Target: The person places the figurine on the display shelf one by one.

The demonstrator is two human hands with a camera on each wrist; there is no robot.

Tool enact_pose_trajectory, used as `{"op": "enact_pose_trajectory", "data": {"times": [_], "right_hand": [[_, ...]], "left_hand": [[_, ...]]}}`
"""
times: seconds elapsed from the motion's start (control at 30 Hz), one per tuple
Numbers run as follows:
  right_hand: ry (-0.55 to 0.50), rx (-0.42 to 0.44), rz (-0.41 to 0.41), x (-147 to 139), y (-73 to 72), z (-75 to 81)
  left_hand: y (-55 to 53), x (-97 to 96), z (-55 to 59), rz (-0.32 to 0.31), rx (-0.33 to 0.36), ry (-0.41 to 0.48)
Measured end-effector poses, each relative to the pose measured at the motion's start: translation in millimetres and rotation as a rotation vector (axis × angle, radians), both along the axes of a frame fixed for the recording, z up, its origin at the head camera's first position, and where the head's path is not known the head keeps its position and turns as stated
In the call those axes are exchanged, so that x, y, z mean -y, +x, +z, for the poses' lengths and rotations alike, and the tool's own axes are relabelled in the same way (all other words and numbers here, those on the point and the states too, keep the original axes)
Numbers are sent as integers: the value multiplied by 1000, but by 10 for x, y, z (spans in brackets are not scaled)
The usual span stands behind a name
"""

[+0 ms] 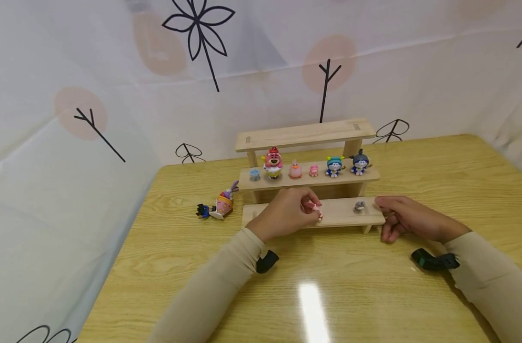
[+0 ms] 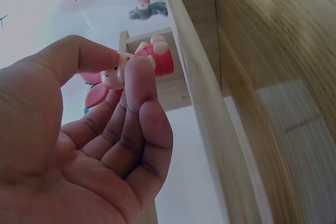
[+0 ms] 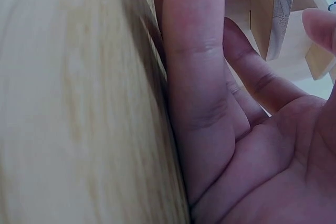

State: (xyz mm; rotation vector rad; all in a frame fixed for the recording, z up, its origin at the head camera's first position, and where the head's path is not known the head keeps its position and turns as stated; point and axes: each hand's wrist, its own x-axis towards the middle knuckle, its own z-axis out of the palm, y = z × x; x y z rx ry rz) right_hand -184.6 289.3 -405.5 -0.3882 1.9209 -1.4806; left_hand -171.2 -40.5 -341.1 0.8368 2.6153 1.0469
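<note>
A small pink-eared figurine (image 2: 113, 78) with a red body is pinched between the thumb and fingers of my left hand (image 1: 286, 212). It is just over the lowest step of a wooden stepped shelf (image 1: 338, 216); whether its base touches the board I cannot tell. On the same step, toward the right end, sits a small grey figurine (image 1: 359, 206). My right hand (image 1: 408, 218) is beside that end of the step, its fingertips close to the board edge. In the right wrist view its fingers (image 3: 197, 51) lie along the tabletop, loosely extended, with nothing held.
The middle step carries several figurines, among them a pink bear (image 1: 273, 163), a pink bird-like one (image 1: 295, 170) and a blue one with a dark hat (image 1: 360, 163). Left of the shelf, a pink figurine (image 1: 223, 204) and a dark-haired one (image 1: 203, 211) lie on the table (image 1: 175, 267).
</note>
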Motion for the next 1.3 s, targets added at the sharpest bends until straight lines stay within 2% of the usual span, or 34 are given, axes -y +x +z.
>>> {"op": "enact_pose_trajectory", "data": {"times": [0.43, 0.67, 0.9, 1.3], "right_hand": [[35, -14, -21, 15, 21, 3], [19, -18, -12, -2, 16, -18], [30, -20, -15, 7, 10, -32], [22, -11, -24, 4, 4, -51]], "left_hand": [[-90, -276, -76, 7, 8, 7], [-118, -353, -106, 1, 1, 11], [-139, -417, -134, 28, -5, 21], [-132, -475, -127, 42, 9, 37]]}}
